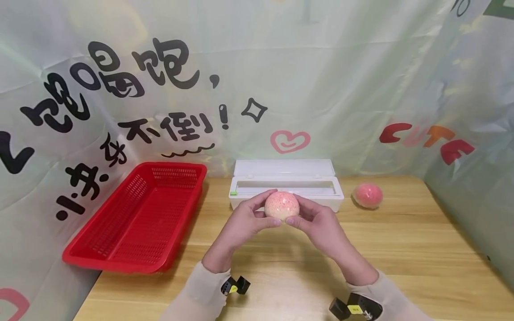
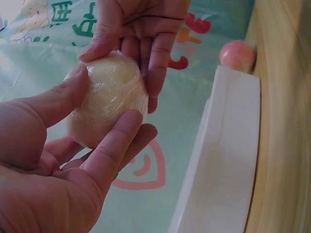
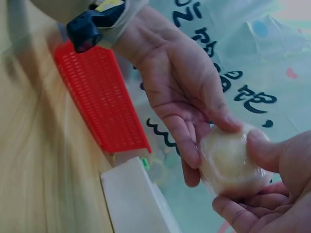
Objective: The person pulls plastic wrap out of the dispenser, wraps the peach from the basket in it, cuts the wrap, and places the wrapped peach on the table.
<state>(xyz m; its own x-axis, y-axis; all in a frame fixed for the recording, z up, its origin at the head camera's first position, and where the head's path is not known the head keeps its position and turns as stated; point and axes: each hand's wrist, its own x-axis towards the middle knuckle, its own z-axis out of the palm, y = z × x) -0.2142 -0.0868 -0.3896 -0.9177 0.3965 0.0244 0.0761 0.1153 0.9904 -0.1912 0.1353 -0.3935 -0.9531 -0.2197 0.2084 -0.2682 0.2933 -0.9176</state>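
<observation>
A pink and cream peach [image 1: 282, 206] is held up between both hands, in front of a white cling film box. Clear film clings to its surface, wrinkled on the pale underside of the peach [image 2: 109, 92] in the left wrist view. My left hand [image 1: 246, 221] grips it from the left, thumb at the near lower side and fingers curled round behind. From the other side my right hand [image 1: 321, 225] grips it the same way, and the two thumb tips lie close together. The cling film box [image 1: 286, 192] stands on the table with its lid raised.
A red plastic basket [image 1: 160, 240] stands at the left of the wooden table [image 1: 401, 249]. Another pink peach [image 1: 368, 195] with a glossy surface sits right of the box. A printed cloth [image 1: 341, 89] hangs behind and at the sides.
</observation>
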